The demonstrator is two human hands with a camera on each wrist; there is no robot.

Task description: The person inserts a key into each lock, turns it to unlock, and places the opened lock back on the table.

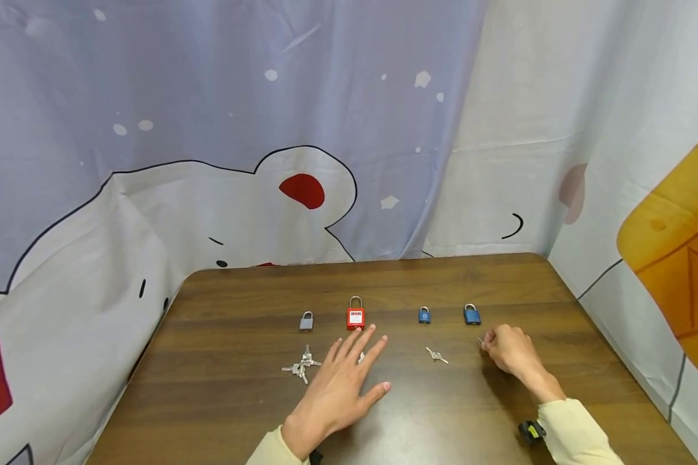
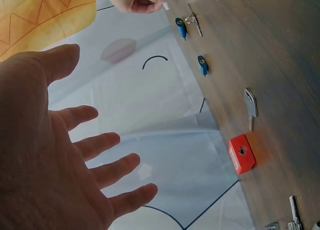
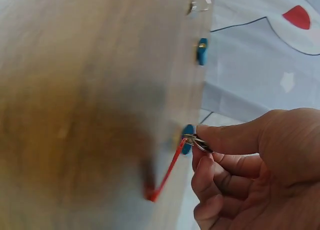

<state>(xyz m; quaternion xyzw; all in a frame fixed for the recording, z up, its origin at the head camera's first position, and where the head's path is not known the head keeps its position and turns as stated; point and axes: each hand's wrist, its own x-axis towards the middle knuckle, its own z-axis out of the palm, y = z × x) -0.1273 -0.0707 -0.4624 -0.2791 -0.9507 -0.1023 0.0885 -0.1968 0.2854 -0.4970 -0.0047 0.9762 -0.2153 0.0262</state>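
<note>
My left hand [image 1: 340, 381] hovers palm down over the table, fingers spread and holding nothing. Past its fingertips lies a red padlock [image 1: 355, 318], and a silver key [image 2: 250, 105] sits near that lock. At the right, my right hand [image 1: 512, 352] pinches small silver keys [image 3: 201, 142] between thumb and forefinger. A thin red strip [image 3: 170, 171] hangs from them. Just beyond this hand is the larger blue padlock [image 1: 472, 315]; a smaller blue padlock [image 1: 424, 315] lies to its left. Two joined silver keys [image 1: 437, 355] rest below the smaller one.
A grey padlock [image 1: 306, 321] lies at the left of the row, with several silver keys [image 1: 302, 367] below it. The wooden table [image 1: 221, 413] ends at a printed curtain [image 1: 227, 213] behind and at the sides. A dark device [image 1: 532, 432] is by the right cuff.
</note>
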